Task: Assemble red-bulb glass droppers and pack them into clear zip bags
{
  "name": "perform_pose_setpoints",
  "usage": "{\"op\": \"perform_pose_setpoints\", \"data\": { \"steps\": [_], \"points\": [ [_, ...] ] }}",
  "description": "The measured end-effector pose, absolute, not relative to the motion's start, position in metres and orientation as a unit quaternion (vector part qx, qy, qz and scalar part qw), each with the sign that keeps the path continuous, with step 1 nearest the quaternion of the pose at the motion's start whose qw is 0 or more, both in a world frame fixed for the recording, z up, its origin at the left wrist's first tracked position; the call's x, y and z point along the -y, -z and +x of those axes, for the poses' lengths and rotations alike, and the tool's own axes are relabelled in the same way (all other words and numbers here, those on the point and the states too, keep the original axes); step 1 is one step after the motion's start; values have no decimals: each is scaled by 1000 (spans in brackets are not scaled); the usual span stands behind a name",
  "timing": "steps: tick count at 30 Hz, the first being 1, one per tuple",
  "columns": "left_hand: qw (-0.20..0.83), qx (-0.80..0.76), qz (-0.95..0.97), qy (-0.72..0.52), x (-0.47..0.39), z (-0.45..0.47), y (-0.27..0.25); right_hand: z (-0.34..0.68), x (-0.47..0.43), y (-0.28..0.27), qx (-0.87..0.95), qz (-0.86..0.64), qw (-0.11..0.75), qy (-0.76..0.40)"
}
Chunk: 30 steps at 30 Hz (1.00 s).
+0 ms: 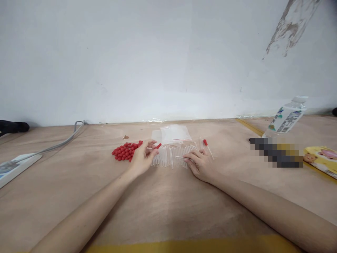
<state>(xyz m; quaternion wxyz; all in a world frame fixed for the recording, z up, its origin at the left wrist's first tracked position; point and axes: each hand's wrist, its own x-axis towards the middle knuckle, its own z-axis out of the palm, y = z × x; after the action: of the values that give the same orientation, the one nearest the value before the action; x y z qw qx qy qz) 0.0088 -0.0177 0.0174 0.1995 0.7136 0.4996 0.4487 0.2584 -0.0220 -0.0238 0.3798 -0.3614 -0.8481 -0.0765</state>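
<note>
Between thumb and fingers, my left hand (143,156) pinches a red rubber dropper bulb (158,146). Beside that hand lies a heap of red bulbs (123,152). My right hand (199,163) is closed on a thin clear dropper tube (179,157), which points left toward the other hand. Under and between the hands, many clear tubes (165,157) lie side by side in a row. Just past my right hand rests a dropper with a red bulb (205,142) on its end.
Clear plastic bags (175,133) lie behind the tubes. At the right stand a tilted bottle (286,117), a blurred dark object (276,153) and a yellow packet (321,160). A power strip (23,165) with a grey cable (60,142) is at the left.
</note>
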Motion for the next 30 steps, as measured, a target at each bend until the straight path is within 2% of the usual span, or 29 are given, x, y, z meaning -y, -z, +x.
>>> {"op": "perform_pose_setpoints", "data": {
  "steps": [2, 6, 9, 30],
  "points": [
    [196, -481, 740, -428, 21, 19, -6, 252, 22, 20, 846, -360, 387, 70],
    [112, -464, 781, -402, 29, 27, 7, 244, 22, 15, 830, -370, 412, 68],
    [88, -441, 796, -406, 34, 29, 12, 245, 23, 16, 835, -360, 411, 70],
    [103, -358, 837, -401, 37, 28, 22, 248, 29, 24, 891, -308, 333, 15]
  ]
}}
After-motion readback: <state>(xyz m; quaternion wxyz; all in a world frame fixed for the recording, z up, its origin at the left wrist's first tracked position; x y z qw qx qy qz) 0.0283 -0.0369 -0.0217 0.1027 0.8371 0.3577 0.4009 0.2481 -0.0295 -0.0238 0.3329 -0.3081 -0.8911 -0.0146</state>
